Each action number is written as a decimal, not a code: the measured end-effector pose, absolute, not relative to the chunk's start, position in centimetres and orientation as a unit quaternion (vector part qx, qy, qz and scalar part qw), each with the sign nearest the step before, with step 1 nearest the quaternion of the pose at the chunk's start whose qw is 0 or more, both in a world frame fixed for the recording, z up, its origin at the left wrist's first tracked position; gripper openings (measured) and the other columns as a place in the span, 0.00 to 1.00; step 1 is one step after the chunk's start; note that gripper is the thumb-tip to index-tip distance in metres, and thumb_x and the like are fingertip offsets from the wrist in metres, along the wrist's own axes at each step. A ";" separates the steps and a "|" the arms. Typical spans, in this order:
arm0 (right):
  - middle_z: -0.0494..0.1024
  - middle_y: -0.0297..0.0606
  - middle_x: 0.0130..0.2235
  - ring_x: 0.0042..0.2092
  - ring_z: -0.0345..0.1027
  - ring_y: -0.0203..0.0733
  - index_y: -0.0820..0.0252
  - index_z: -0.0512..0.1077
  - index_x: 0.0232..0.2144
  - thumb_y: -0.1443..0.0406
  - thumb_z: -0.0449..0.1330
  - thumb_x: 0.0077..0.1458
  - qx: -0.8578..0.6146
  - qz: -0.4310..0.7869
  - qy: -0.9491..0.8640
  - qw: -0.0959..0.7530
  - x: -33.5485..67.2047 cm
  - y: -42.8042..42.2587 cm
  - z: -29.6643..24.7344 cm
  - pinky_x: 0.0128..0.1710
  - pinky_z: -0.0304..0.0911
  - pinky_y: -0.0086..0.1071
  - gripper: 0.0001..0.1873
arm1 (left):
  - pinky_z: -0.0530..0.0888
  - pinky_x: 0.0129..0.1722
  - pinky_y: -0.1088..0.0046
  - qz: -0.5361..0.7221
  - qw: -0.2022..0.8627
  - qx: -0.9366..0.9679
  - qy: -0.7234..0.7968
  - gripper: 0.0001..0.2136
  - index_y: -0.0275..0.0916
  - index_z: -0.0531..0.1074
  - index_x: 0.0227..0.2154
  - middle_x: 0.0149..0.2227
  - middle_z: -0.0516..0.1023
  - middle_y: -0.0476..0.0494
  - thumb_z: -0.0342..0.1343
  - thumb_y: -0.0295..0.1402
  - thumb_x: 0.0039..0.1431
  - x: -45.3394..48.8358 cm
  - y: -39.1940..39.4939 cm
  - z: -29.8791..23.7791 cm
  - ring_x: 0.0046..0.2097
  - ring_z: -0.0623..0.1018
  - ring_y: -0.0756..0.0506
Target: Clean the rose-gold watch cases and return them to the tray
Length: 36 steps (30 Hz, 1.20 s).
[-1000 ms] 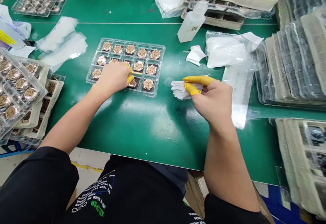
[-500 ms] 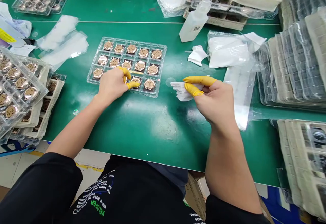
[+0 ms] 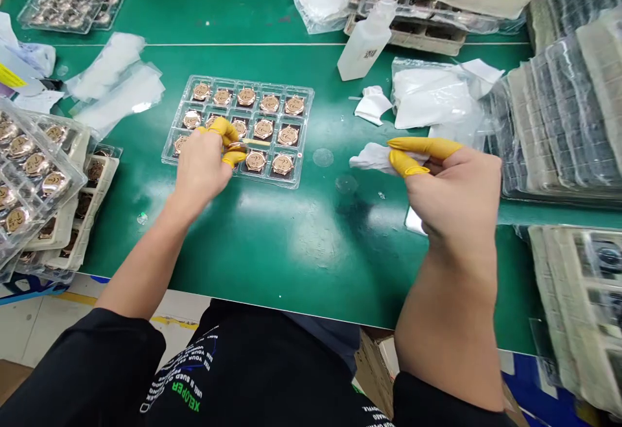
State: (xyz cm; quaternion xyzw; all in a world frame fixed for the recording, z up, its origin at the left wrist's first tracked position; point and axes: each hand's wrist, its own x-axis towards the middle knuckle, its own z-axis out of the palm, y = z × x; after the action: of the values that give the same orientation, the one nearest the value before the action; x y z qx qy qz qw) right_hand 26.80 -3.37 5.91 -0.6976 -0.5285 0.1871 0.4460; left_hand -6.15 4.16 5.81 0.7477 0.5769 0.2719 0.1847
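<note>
A clear plastic tray (image 3: 296,183) of round rose-gold watch cases lies on the green table in front of me. At its front row, my left hand (image 3: 207,161), with yellow finger cots on thumb and index finger, pinches a watch case (image 3: 236,146) mostly hidden by the fingers. A thin yellowish stick (image 3: 257,142) lies across the tray just right of those fingertips. Off to the tray's right, my right hand (image 3: 447,184), also in yellow finger cots, holds a crumpled white wipe (image 3: 372,157) between thumb and index finger, above the table.
A white plastic bottle (image 3: 367,41) stands behind, near a crumpled wipe (image 3: 373,104) and a bag of white wipes (image 3: 427,96). Stacked trays (image 3: 558,122) line the right side. More watch-filled trays (image 3: 36,174) are piled at the left, beside plastic sleeves (image 3: 121,96).
My right hand has moved right with the wipe, away from the tray. My left hand has shifted slightly left, and a watch case now shows between its fingertips. The view has shifted a little.
</note>
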 end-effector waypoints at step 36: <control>0.77 0.36 0.23 0.24 0.67 0.37 0.54 0.84 0.31 0.64 0.60 0.59 -0.570 0.102 -0.693 0.430 18.4 -4.2 2.1 0.24 0.59 0.32 0.11 | 0.85 0.51 0.62 0.493 0.585 0.490 0.419 0.14 0.41 0.85 0.38 0.42 0.88 0.45 0.75 0.43 0.52 0.6 -1.4 0.1 0.45 0.87 0.42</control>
State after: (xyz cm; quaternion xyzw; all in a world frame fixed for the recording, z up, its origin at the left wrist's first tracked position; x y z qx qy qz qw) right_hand 18.43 -4.22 2.09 -0.5696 -0.6929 0.1023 0.4301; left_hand 0.56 -1.41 0.11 0.4898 0.4188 0.4927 0.5847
